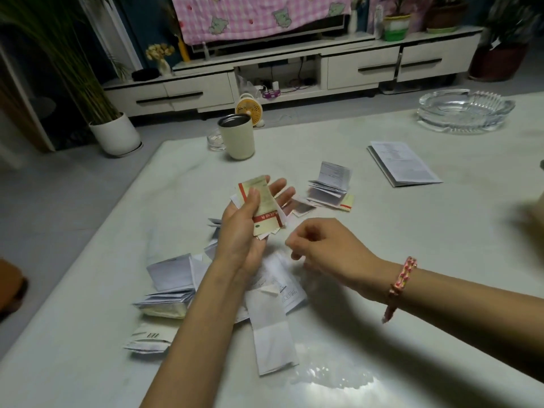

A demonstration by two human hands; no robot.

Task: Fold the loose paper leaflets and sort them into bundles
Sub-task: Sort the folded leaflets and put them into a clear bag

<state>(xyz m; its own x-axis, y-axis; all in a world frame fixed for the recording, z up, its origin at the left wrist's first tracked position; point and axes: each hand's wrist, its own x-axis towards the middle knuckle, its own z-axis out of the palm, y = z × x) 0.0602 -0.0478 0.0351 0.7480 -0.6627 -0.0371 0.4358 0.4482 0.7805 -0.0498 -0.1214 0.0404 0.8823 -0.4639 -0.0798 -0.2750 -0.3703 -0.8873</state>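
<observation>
Several loose leaflets [176, 278] lie heaped nr the bench's [412, 231] near-left edge, some half-folded, one long strip [272, 334] pointing at the near edge. Cup [237, 136] stands by the far-left edge. L hand [244, 231] is above the heap, palm up, fingers nearly straight, thumb pinning a red-striped leaflet [266, 207] w/ more papers under it. R hand [323, 245] is just beside, bracelet [401, 284] on wrist, fingers curled & blurred; can't tell if they hold anything. Folded bundle [329, 187] sits mid-bench, booklet [403, 163] further right, glass ashtray [466, 110] at the far-right corner.
</observation>
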